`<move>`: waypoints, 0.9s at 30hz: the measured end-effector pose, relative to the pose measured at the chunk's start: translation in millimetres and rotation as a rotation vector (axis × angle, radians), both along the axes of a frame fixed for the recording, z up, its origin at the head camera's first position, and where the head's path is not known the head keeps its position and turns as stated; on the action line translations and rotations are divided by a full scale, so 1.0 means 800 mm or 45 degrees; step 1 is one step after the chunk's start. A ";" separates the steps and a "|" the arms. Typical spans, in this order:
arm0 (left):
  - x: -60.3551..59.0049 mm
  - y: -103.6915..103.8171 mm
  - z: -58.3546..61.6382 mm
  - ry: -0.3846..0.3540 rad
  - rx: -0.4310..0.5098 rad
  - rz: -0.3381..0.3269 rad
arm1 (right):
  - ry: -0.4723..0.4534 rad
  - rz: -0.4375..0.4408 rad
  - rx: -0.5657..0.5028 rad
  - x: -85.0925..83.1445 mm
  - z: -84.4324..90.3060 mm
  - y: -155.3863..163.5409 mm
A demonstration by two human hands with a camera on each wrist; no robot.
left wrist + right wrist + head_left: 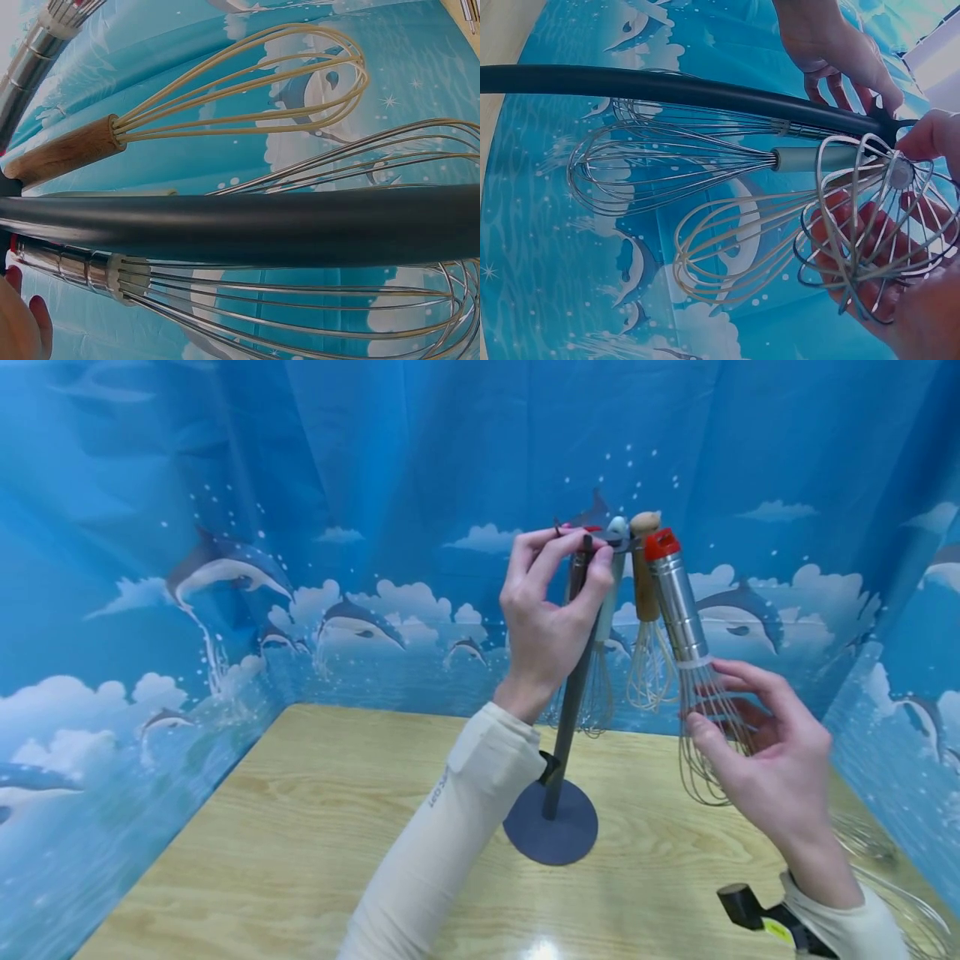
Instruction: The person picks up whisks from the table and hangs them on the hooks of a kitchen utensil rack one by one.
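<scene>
Head view: dark grey metal stand with a round flat base [551, 827] on the light wooden table [300, 827], four whisks hanging from hooks at its top.
Left hand [547, 618]: up at the top of the stand, fingertips pinched together on a small dark hook [558, 529] beside the pole.
Left grip: clamped on the hook end, thumb and first finger tight.
Right hand [765, 760]: cupped round the wire loops of the big steel whisk with the red cap [675, 602], fingers curled loosely on the wires.
Right grip: closed lightly on the wires, not on the handle.
Big steel whisk: upright, red cap up by the hooks, wires down in the right hand; hooked on or just off, cannot tell.
Other whisks: wooden-handled whisk with pale loops [645, 610] just beside it, pale blue-handled wire whisk [609, 610] next, one more steel whisk [225, 296] close to the pole.
Right wrist view: wires of the big whisk [870, 225] spread over the palm, pale loops touching them.
Risk, tangle: wires of two whisks so close, likely to catch and drag the wooden one off.
Risk, tip: hard pull at the top, thin stand may lean or fall.
Risk, slip: soft hold on springy wires, whisk may drop onto the table.
</scene>
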State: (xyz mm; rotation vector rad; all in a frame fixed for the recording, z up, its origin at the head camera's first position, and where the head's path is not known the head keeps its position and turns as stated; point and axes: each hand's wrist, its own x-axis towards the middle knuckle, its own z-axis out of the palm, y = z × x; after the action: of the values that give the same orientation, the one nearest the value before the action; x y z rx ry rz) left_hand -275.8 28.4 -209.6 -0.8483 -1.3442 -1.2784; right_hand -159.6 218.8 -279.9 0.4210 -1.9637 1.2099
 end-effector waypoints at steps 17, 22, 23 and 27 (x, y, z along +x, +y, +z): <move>0.002 -0.001 0.000 0.001 -0.020 0.025 | -0.233 0.235 0.072 -0.024 -0.017 -0.017; 0.003 -0.003 0.000 -0.011 -0.026 0.026 | -0.286 0.258 0.076 -0.031 -0.022 -0.031; 0.003 -0.003 0.000 -0.016 -0.030 0.024 | -0.294 0.254 0.075 -0.032 -0.022 -0.034; 0.004 -0.004 -0.001 -0.036 -0.042 0.014 | -0.312 0.237 0.066 -0.035 -0.023 -0.039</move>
State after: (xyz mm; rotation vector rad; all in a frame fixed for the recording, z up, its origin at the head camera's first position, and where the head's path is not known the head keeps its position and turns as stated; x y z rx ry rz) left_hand -272.9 25.2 -210.0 -0.8470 -1.3942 -1.2669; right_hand -187.3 187.3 -298.6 0.5119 -2.2069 1.3846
